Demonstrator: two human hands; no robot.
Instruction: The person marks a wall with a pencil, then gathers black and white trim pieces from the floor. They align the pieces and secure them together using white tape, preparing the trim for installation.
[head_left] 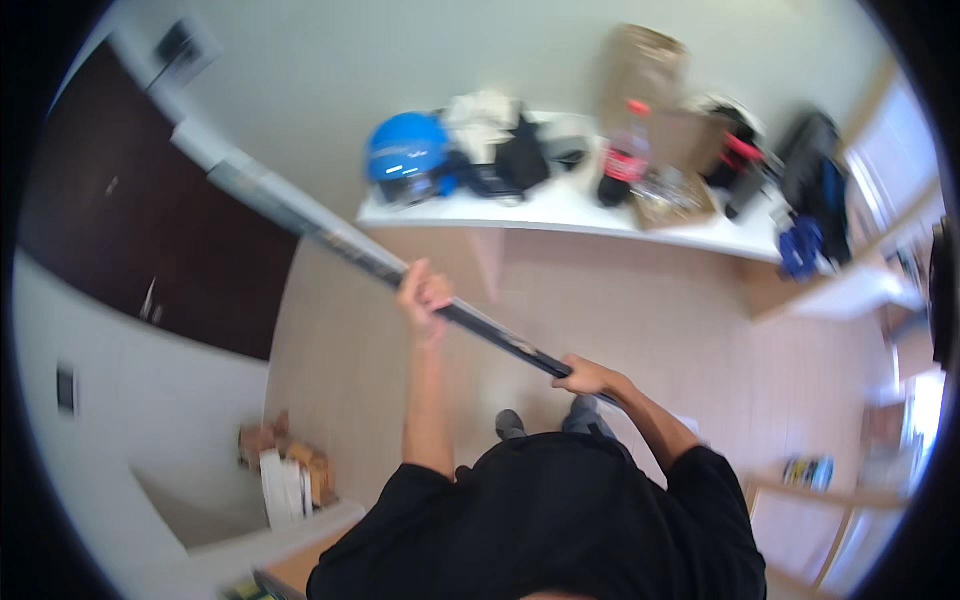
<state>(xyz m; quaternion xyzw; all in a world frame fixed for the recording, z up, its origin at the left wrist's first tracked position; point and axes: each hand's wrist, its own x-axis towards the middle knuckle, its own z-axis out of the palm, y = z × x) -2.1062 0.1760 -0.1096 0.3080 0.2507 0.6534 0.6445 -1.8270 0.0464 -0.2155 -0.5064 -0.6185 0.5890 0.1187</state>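
A long, narrow black-and-silver bar [505, 340] slants across the view, from the upper left down to near my body at the right. Its exact kind is blurred; it could be a slim box or a rail. Around its middle, my left hand [426, 292] is closed, arm stretched forward. My right hand [588, 376] grips it close to the lower end, which is partly hidden behind my forearm. The far end, pale and smeared, rises up to the left in front of the wall and the dark door.
A white table [560, 213] along the wall bears a blue helmet [408, 150], a cola bottle [622, 160], an open cardboard box [675, 205], a paper bag [643, 75] and dark bags. To the left is a dark brown door [150, 200]. Boxes [290, 480] stand at lower left.
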